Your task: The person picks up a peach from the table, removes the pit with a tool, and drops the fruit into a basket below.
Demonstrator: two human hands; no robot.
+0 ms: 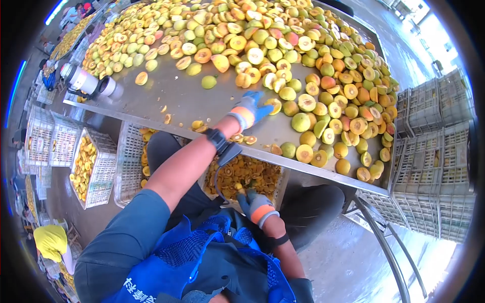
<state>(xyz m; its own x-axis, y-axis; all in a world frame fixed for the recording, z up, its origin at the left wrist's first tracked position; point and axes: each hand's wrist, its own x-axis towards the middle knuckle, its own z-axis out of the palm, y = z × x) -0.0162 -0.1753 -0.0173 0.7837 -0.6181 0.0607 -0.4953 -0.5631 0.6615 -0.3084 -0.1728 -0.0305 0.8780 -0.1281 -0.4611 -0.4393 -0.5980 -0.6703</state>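
My left hand (251, 109), in a grey-blue glove with an orange band, reaches over the metal table with its fingers apart. A cut yellow peach half (273, 106) lies right at its fingertips. My right hand (257, 206), gloved alike, is low between my knees, over a crate of cut fruit pieces (242, 174). Its fingers are curled together, with a small yellow bit at their tips; what they grip is not clear. A big heap of halved and whole peaches (333, 96) covers the table's far and right parts, some with the stone showing.
The metal table (202, 113) has a raised rim; a white cylindrical container (83, 81) lies at its left. Crates of fruit (93, 166) stand on the floor at left, stacked crates (434, 156) at right. A person in a yellow top (51, 243) is at lower left.
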